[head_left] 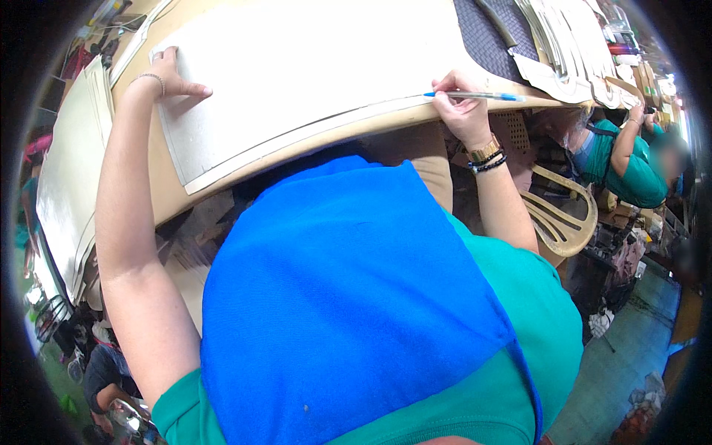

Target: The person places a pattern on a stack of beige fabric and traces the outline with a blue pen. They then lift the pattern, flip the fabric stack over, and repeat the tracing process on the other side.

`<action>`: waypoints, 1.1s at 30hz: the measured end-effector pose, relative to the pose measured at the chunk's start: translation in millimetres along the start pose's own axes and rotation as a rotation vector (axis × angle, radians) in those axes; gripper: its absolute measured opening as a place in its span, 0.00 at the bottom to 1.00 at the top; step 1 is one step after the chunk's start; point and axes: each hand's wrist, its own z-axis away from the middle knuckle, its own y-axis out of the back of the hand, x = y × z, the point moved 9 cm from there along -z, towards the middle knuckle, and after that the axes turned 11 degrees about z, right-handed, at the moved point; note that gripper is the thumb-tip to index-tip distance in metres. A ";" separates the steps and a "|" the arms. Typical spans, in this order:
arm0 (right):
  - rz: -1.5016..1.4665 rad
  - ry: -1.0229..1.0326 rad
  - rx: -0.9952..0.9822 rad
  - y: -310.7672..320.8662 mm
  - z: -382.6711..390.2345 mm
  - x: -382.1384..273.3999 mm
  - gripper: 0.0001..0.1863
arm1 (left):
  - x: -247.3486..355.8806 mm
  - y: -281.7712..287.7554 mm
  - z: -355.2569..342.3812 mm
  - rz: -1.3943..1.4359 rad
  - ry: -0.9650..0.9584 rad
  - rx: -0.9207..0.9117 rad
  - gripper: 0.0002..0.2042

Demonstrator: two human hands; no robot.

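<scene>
Head view: left hand (170, 78) spread on white sheet (319, 59), right hand (463, 111) gripping pen (486, 96)

Far left, from where I stand: a pile of pale sheets (78, 163), edges curling with the lens, just beside the tan table (165, 193). Next, the left hand, thin bracelet (152, 76) at the wrist. Palm down, thumb stretched well away from the fingers, nothing held; it rests at the far left corner of the white sheet. That sheet covers most of the tabletop I can see, its near edge slanting up toward the right. Middle, below: blue apron (348, 274) over a green shirt (519, 297), close to the table edge.

Then the right hand, at the sheet's near right part. Fingers closed around the pen, clear barrel, blue ends, lying nearly level, tip pointing left. Can't tell whether the tip touches the sheet. Gold band (486, 150) and dark beads (488, 164) on that wrist.

Further right: dark patterned mat (489, 44), stacked pale pieces (564, 52) beside it, cream chair (571, 230) lower down. Far right, a co-worker (630, 163) in green, arms toward the table's end.
</scene>
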 end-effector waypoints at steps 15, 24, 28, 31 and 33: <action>-0.219 -0.453 -0.065 -3.7 -72.3 -2.8 0.33 | -26.1 -16.0 70.6 0.310 0.038 0.425 0.57; -0.067 -0.324 -0.038 -10.1 -105.4 36.6 0.39 | -25.5 -18.4 73.8 0.346 0.026 0.456 0.58; -0.287 -0.280 -0.156 -0.5 -101.5 -18.5 0.23 | -29.9 -17.4 78.9 0.336 0.098 0.544 0.55; -0.046 -0.160 -0.175 29.7 -99.9 -25.8 0.15 | -39.1 -19.4 78.8 0.432 0.220 0.591 0.53; 0.105 -0.070 0.069 71.0 -97.7 -32.3 0.17 | -37.6 -21.1 84.1 0.447 0.267 0.593 0.52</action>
